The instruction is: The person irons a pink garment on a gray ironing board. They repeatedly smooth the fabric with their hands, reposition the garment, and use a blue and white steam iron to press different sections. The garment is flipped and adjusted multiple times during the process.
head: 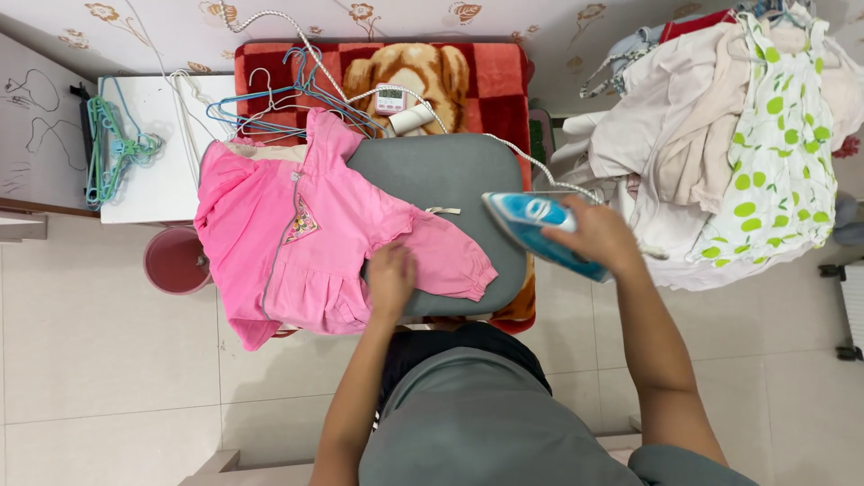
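The right hand (601,236) is closing its grip fully around the handle of a blue steam iron (540,229), holding it at the right edge of the grey ironing pad (441,180). The left hand (391,281) is lying flat and open, gripping nothing, and pressing down the sleeve of a pink child's jacket (297,238) that is draping over the left half of the pad.

Risks, as judged from this position:
- The left hand is resting close to the iron's likely path; a burn could result if the soleplate reaches the fingers.
- The braided white cord (531,162) is trailing across the back of the pad and could snag.

The pad is lying on a red patterned blanket (490,81). Behind the pad, a small digital timer (390,98) and wire hangers (288,90) are resting. Right of the pad, a pile of light laundry (720,144) is waiting. Left of the pad, a white table (148,144) and a pink bucket (175,261) are standing on a pale tiled floor (108,360).
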